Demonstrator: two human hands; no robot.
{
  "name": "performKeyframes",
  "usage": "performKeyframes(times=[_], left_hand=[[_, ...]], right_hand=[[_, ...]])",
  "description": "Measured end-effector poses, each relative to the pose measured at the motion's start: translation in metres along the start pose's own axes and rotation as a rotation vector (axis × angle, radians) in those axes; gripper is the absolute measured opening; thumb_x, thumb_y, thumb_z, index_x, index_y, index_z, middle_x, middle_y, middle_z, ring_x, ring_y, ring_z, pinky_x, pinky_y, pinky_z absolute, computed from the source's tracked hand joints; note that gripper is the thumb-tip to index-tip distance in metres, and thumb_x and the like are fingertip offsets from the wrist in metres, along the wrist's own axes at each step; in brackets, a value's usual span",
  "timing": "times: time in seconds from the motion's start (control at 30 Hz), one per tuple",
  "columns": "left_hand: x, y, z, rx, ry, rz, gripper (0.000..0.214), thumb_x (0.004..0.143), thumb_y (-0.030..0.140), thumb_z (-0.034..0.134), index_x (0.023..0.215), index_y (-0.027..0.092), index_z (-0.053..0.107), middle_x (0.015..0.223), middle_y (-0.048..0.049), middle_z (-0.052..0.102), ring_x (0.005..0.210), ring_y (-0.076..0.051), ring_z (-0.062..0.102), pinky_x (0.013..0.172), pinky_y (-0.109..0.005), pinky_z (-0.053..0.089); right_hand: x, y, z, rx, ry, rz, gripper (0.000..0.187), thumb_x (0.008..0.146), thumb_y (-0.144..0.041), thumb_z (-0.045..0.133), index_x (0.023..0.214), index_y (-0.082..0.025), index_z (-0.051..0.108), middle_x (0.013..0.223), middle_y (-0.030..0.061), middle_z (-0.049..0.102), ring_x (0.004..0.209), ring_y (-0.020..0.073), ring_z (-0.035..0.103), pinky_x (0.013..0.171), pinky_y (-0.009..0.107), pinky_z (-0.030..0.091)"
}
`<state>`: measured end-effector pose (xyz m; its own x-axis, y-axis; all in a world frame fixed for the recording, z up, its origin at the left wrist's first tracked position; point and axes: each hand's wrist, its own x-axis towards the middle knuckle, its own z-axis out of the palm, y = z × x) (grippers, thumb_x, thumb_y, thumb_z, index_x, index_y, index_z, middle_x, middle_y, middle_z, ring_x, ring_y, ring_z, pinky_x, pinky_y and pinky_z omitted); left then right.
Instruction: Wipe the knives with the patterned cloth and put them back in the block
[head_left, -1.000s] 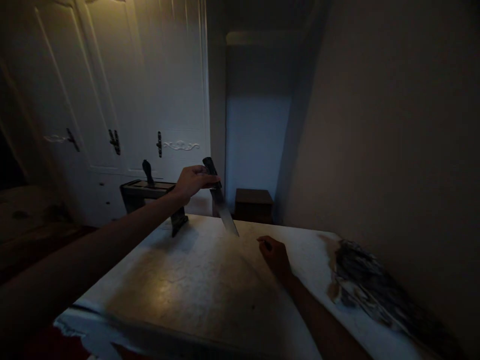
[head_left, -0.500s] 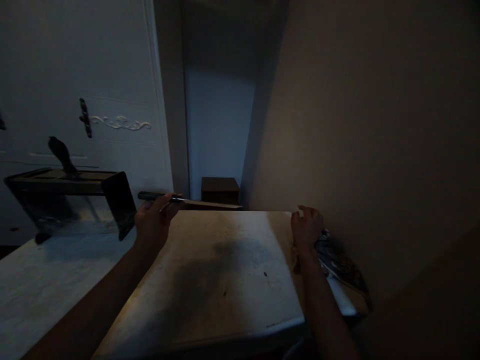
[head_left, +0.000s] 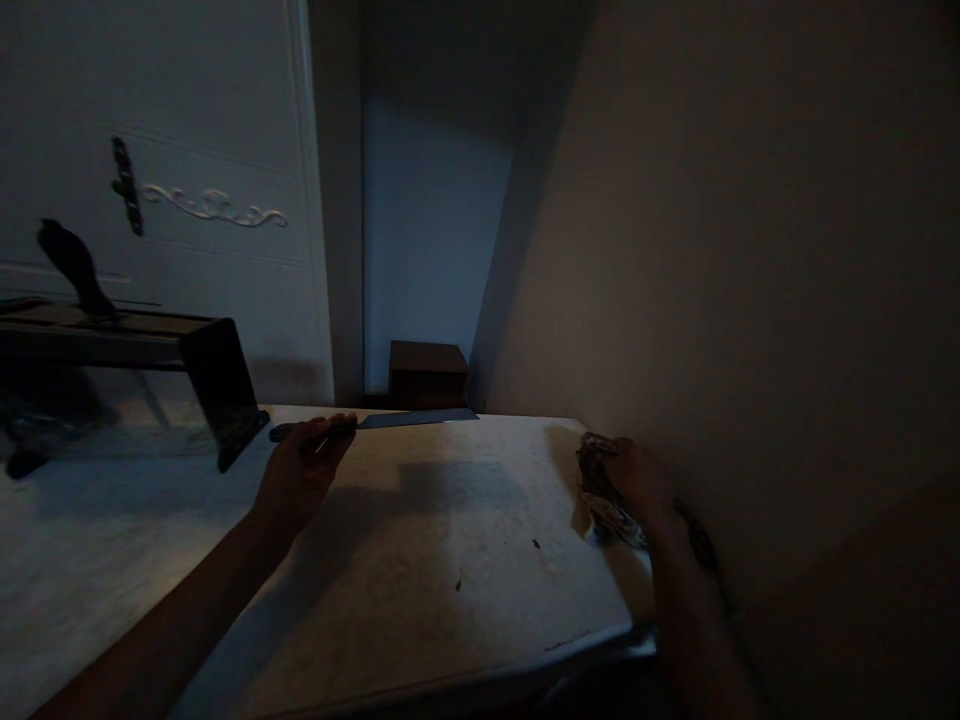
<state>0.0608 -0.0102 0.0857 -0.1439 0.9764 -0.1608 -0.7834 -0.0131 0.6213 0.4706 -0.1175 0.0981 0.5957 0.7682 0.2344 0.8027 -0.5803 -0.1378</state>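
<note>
Held by its dark handle, a long-bladed knife [head_left: 416, 418] points to the right above the table. My left hand [head_left: 300, 470] is closed around that handle, with the blade's flat side showing. At the table's right edge, my right hand [head_left: 641, 480] is closed on a crumpled, dark patterned cloth [head_left: 600, 490]. Part of the cloth hangs below and behind that hand. A wide gap separates the blade tip from the cloth.
A dark-framed knife block [head_left: 214, 390] with clear sides stands on the left, one black handle [head_left: 75, 265] sticking up. Small dark bits lie on the pale table [head_left: 420, 620]. A wall [head_left: 675, 250] borders the right; a brown box-like cabinet [head_left: 427, 370] stands beyond the table.
My right hand has grasped the cloth and lifted part of it up. The knife has rolled so its broad side shows. The view has shifted slightly right.
</note>
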Motion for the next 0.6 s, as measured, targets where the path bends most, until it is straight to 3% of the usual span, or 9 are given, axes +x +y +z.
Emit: performKeyframes(times=[0.13, 0.27, 0.43, 0.6], left_hand=[[0.004, 0.0, -0.006, -0.037, 0.016, -0.095, 0.02, 0.072, 0.001, 0.052, 0.06, 0.014, 0.06, 0.07, -0.004, 0.071, 0.076, -0.016, 0.072, 0.068, -0.024, 0.062], [0.005, 0.001, -0.007, -0.069, -0.01, -0.1, 0.024, 0.071, -0.002, 0.048, 0.055, 0.014, 0.058, 0.067, -0.0044, 0.069, 0.075, -0.016, 0.071, 0.069, -0.025, 0.062], [0.006, 0.0, -0.01, -0.146, -0.035, -0.145, 0.024, 0.066, -0.005, 0.046, 0.056, 0.012, 0.06, 0.068, -0.0056, 0.069, 0.078, -0.018, 0.071, 0.071, -0.029, 0.062], [0.006, -0.001, -0.015, -0.195, -0.051, -0.179, 0.026, 0.066, -0.007, 0.045, 0.055, 0.012, 0.06, 0.071, -0.0068, 0.07, 0.079, -0.02, 0.071, 0.07, -0.03, 0.062]], right_hand=[[0.004, -0.027, 0.002, 0.195, 0.056, -0.2, 0.032, 0.088, -0.036, 0.042, 0.081, -0.016, 0.066, 0.087, 0.0166, 0.071, 0.077, 0.0238, 0.064, 0.066, 0.031, 0.039], [0.002, -0.071, 0.011, 0.743, 0.012, -0.302, 0.031, 0.08, -0.045, 0.05, 0.07, -0.019, 0.062, 0.069, 0.0044, 0.066, 0.066, 0.0185, 0.058, 0.061, 0.028, 0.039], [-0.019, -0.141, 0.032, 1.496, -0.426, -0.173, 0.026, 0.07, -0.044, 0.068, 0.076, -0.019, 0.062, 0.065, -0.0016, 0.066, 0.059, 0.0154, 0.06, 0.06, 0.026, 0.047], [-0.041, -0.194, 0.062, 1.834, -0.876, 0.112, 0.016, 0.079, -0.033, 0.065, 0.084, -0.017, 0.065, 0.068, 0.0035, 0.072, 0.066, 0.0205, 0.069, 0.067, 0.033, 0.057]])
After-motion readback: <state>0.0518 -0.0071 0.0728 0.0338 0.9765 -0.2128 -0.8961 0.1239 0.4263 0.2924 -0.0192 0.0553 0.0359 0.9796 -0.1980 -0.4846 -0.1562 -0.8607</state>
